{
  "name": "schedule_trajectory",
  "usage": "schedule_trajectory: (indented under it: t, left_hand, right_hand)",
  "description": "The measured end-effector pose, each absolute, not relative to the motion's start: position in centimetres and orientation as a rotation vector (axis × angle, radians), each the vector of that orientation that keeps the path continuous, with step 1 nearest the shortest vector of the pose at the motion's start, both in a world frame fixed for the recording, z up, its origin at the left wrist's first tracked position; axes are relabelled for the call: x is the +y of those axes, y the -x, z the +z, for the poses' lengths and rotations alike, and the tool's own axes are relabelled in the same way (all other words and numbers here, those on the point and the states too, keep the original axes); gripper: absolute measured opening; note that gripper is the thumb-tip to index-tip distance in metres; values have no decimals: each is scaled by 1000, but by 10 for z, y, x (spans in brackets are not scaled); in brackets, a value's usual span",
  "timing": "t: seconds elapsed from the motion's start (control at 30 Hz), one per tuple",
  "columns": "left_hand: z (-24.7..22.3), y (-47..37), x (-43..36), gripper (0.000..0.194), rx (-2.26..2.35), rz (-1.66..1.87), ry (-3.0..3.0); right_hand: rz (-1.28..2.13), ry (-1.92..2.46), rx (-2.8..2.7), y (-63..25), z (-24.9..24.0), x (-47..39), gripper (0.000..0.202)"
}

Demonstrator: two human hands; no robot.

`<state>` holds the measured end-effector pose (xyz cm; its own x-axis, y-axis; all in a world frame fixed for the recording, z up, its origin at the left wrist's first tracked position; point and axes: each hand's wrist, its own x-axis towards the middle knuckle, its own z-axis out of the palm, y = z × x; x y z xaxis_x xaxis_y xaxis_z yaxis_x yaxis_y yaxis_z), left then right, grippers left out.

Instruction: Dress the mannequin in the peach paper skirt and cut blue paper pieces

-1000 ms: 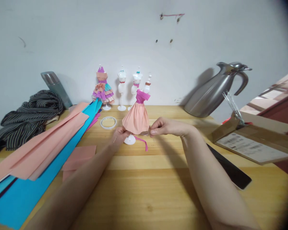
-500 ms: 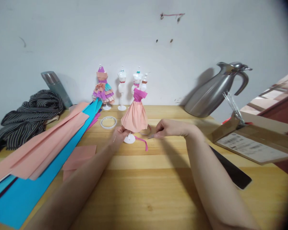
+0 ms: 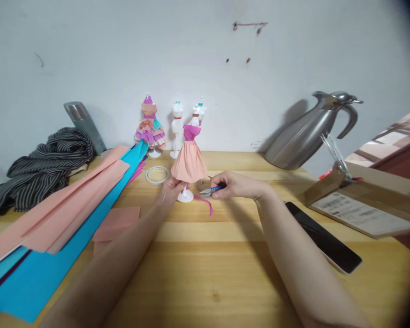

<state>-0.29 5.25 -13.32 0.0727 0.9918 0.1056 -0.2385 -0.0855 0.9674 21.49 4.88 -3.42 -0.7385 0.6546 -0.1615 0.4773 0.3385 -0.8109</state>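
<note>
A small white dress form (image 3: 185, 197) stands upright on its round base, wearing a paper dress with a magenta top and a gathered peach skirt (image 3: 190, 163). My left hand (image 3: 173, 189) is closed on the form's stem just under the skirt's hem; the fingertips are partly hidden there. Blue-handled thread snips (image 3: 210, 190) sit in my right hand (image 3: 230, 186), their blades pointing left towards the stem. On the table below the blades lies a magenta paper strip (image 3: 207, 205). Behind the snips is a brown roundish item (image 3: 202, 184), partly covered.
Further back stand a dressed form (image 3: 150, 130) and bare white forms (image 3: 176, 119). A tape roll (image 3: 157, 175) lies left of my left hand. Crepe paper sheets (image 3: 64, 214) spread across the left. At right are a phone (image 3: 324, 237), a cardboard box (image 3: 365, 200) and a steel jug (image 3: 299, 136).
The dressed form has tilted more upright, its top shifting left. My right hand has moved slightly left and turned, bringing the snips' blue handle into sight. The whole view has shifted a little.
</note>
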Motion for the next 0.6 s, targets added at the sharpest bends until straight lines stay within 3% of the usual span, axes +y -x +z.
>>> schedule_trajectory:
  t: [0.17, 0.4, 0.6]
  left_hand:
    - [-134, 3, 52, 25, 932, 1320, -1137]
    - [-133, 3, 52, 26, 910, 1325, -1120]
    - [-137, 4, 54, 23, 910, 1325, -1115]
  right_hand:
    - [1363, 991, -2185, -213, -38, 51, 37]
    - [1392, 971, -2113, -229, -42, 57, 54]
    - [1612, 955, -2446, -239, -19, 43, 40]
